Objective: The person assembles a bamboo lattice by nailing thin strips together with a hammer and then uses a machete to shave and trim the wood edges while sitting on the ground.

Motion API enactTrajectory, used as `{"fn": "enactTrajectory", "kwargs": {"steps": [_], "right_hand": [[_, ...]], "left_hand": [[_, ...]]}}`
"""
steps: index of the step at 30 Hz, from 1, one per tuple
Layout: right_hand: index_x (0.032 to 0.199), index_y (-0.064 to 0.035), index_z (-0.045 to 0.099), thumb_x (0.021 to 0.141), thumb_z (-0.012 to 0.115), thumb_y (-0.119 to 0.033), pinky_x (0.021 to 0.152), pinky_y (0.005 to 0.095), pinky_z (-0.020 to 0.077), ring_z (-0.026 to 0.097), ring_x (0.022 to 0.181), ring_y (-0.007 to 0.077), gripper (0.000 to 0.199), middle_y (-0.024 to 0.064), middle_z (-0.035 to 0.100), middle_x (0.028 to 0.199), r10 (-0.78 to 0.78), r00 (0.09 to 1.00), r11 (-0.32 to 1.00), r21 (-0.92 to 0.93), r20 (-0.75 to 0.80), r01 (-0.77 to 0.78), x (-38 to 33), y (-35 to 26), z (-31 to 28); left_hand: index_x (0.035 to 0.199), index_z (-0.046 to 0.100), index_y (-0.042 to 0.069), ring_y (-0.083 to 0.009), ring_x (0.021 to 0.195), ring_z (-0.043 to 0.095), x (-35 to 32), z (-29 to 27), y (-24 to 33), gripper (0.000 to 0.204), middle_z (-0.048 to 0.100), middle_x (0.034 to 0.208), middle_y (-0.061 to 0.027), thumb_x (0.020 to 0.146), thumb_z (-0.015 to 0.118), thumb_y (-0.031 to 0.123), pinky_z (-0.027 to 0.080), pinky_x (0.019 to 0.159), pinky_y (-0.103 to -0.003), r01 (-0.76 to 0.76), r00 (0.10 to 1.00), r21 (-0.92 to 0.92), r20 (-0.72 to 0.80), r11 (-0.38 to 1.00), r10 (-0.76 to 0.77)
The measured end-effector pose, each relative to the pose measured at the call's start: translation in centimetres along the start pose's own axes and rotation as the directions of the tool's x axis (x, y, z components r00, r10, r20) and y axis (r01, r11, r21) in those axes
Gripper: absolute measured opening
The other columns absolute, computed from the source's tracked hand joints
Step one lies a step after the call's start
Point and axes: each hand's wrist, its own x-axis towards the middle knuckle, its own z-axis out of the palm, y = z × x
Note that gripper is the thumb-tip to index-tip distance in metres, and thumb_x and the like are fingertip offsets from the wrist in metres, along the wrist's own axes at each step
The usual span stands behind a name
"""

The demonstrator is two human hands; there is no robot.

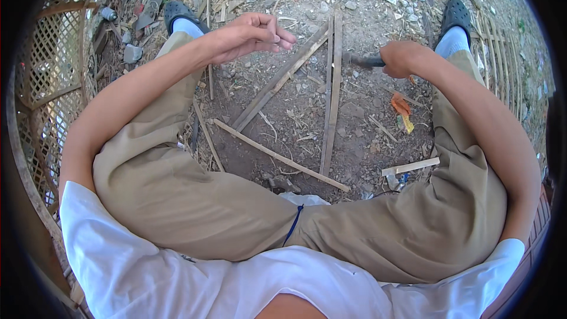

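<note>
You are sitting low with your knees spread wide, your white shirt filling the bottom of the view and your tan trousers fanning out to either side, a thin blue cord hanging at the waist. Just beyond your lap, on the bare dirt ground, a loose scatter of split bamboo strips is lying: two long ones are running straight away from you side by side, another pair is slanting up toward them from the left, and one pale strip is crossing near your thighs. A short pale wood offcut is lying just beside your right thigh, and an orange scrap is resting a little further out.

Further out, your right hand is closing into a fist around a dark tool handle, whose end is pointing left and reaching the far part of the upright strips; the working end is too blurred to make out. Your left hand is hovering above the ground with its fingers loosely curled and nothing visible between them, near the top of the slanting strips but not touching them.

Beyond the hands, your dark clogs and pale socks are showing at both sides. A woven bamboo lattice is curving along the left rim.
</note>
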Motion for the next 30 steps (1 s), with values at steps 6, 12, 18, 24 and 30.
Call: {"fn": "enactTrajectory", "kwargs": {"steps": [6, 12, 18, 24, 30], "right_hand": [[0.109, 0.0022, 0.076, 0.097, 0.071, -0.027, 0.092, 0.0510, 0.0598, 0.074, 0.106, 0.0412, 0.032, 0.0245, 0.076, 0.108, 0.021, 1.000, 0.998, 0.054, 0.014, -0.022, -0.7, 0.3, 1.0], [0.106, 0.0035, 0.076, 0.095, 0.070, -0.024, 0.090, 0.0508, 0.0606, 0.075, 0.103, 0.0420, 0.029, 0.0255, 0.076, 0.108, 0.005, 1.000, 0.997, 0.080, 0.006, -0.005, -1.2, 0.2, 0.9], [0.111, 0.0017, 0.077, 0.093, 0.065, -0.015, 0.088, 0.0482, 0.0625, 0.077, 0.103, 0.0374, 0.027, 0.0215, 0.078, 0.111, 0.009, 0.999, 0.998, 0.067, 0.039, -0.011, -1.4, -0.4, 1.2], [0.113, -0.0008, 0.078, 0.092, 0.066, -0.014, 0.088, 0.0487, 0.0629, 0.077, 0.104, 0.0365, 0.028, 0.0197, 0.078, 0.113, 0.019, 0.999, 0.995, 0.095, 0.040, -0.023, -1.4, -0.4, 1.0], [0.114, -0.0003, 0.077, 0.092, 0.066, -0.015, 0.089, 0.0484, 0.0626, 0.077, 0.105, 0.0368, 0.028, 0.0200, 0.078, 0.114, 0.004, 0.999, 0.995, 0.103, 0.052, -0.010, -1.3, -0.4, 1.0]], "left_hand": [[0.089, 0.061, 0.002, -0.0270, 0.126, 0.069, 0.9, 0.0, 1.9, 0.014, 0.063, 0.137, -0.0298, 0.102, 0.064, -0.001, 0.060, 0.111, -0.032, -0.091, 0.993, -0.144, -0.091, 0.985, 0.078], [0.089, 0.060, 0.003, -0.0208, 0.111, 0.074, 1.5, -1.0, 0.3, 0.015, 0.067, 0.121, -0.0181, 0.098, 0.069, -0.004, 0.064, 0.100, -0.029, -0.071, 0.993, -0.188, -0.106, 0.980, 0.051], [0.089, 0.058, 0.005, -0.0179, 0.101, 0.073, 1.9, -0.2, -0.7, 0.018, 0.067, 0.114, -0.0123, 0.097, 0.072, -0.003, 0.064, 0.094, -0.030, -0.015, 0.986, -0.169, -0.163, 0.985, -0.013], [0.087, 0.057, 0.007, -0.0145, 0.091, 0.070, 2.4, -0.2, -1.4, 0.022, 0.067, 0.105, -0.0075, 0.099, 0.075, 0.003, 0.061, 0.084, -0.030, 0.064, 0.995, -0.050, -0.069, 0.997, -0.067], [0.078, 0.049, 0.009, -0.0113, 0.063, 0.067, 2.5, 0.7, -2.2, 0.033, 0.062, 0.070, -0.0013, 0.103, 0.071, 0.009, 0.057, 0.060, -0.028, 0.200, 0.978, 0.186, 0.020, 0.962, -0.208]]}}
